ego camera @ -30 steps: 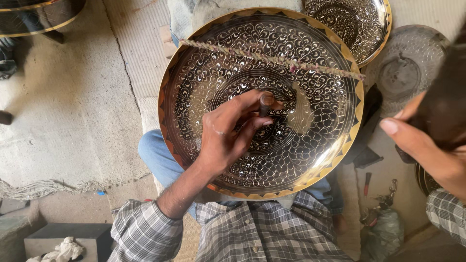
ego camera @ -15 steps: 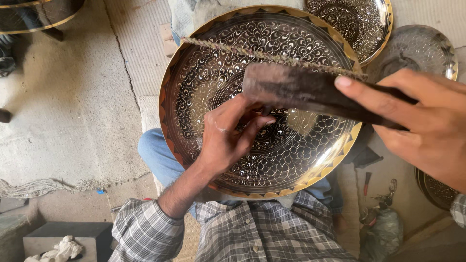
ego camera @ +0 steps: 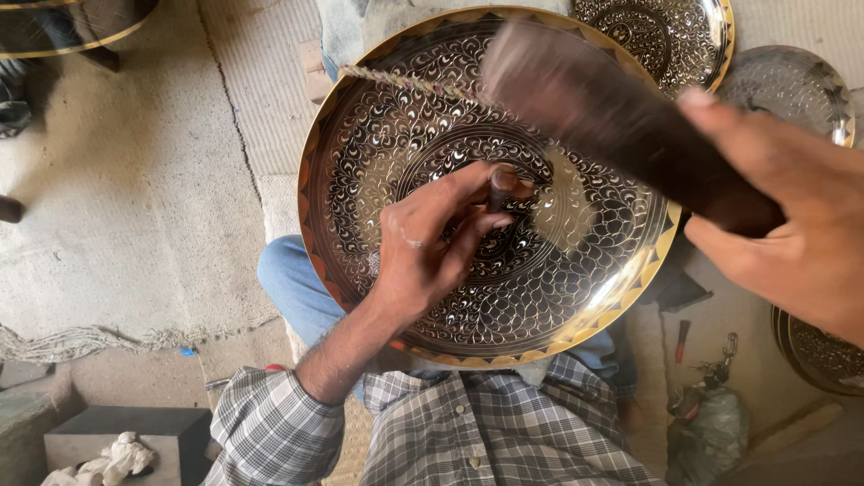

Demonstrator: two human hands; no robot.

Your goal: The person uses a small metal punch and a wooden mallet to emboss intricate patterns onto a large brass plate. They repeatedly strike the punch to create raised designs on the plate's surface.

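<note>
Since half a second ago the right hand (ego camera: 792, 225) has swung its dark mallet (ego camera: 621, 121) further up and left across the frame; the head is now blurred over the upper centre of the engraved brass tray (ego camera: 396, 135), above the chisel (ego camera: 499, 187). The left hand (ego camera: 432, 247) has barely shifted.

Left hand: fingers pressed together, pinching the short dark chisel near its top, tip set on the tray just inside the central ring. A ring shows on one finger.

Right hand: closed round the mallet handle at right of frame, thumb along the top. Motion blur hides the exact shape of the mallet head.

Tray: large, round, propped on the person's lap at centre frame, tilted toward the camera. A twisted cord (ego camera: 405, 83) runs across its upper part.

Progress, as a judgement: dark scrollwork with bright cut lines covers nearly all the surface, and the gold triangle border looks complete. A plain, shiny patch (ego camera: 571, 202) remains just right of the chisel, so the centre appears to be what is left; most of the engraving looks done.

Around: two more patterned trays at upper right (ego camera: 666, 36) (ego camera: 792, 85), a red-handled tool (ego camera: 681, 337) at lower right, a grey block with white rag (ego camera: 121, 445) at lower left.
</note>
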